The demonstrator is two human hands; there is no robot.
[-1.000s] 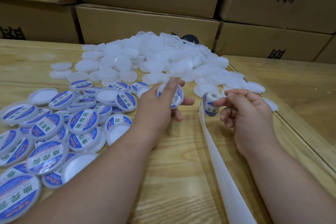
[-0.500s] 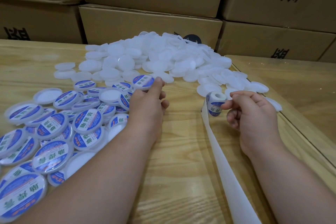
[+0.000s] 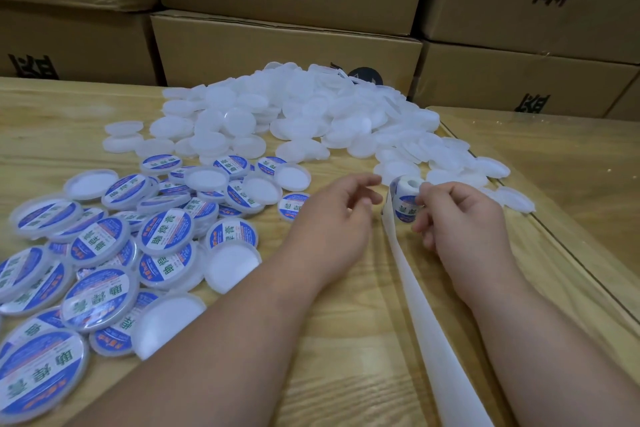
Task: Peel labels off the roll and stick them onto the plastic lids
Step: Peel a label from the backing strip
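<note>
My right hand (image 3: 457,218) grips a small roll of blue-and-white labels (image 3: 405,199) at the table's middle right. A long strip of bare white backing paper (image 3: 426,315) trails from the roll toward me. My left hand (image 3: 336,218) hovers just left of the roll, fingers loosely curled and reaching toward it, holding nothing. A heap of plain white plastic lids (image 3: 294,114) lies behind the hands. Several labelled lids (image 3: 166,236), blue and white with green print, are spread at the left.
The wooden table (image 3: 339,350) has a raised edge strip (image 3: 581,274) along its right side. Stacked brown cardboard boxes (image 3: 284,45) form a wall behind the table. A few unlabelled lids lie mixed among the labelled ones.
My left hand carried a labelled lid to the left pile, let it go, and has come back right toward the roll. My right hand has stayed on the roll.
</note>
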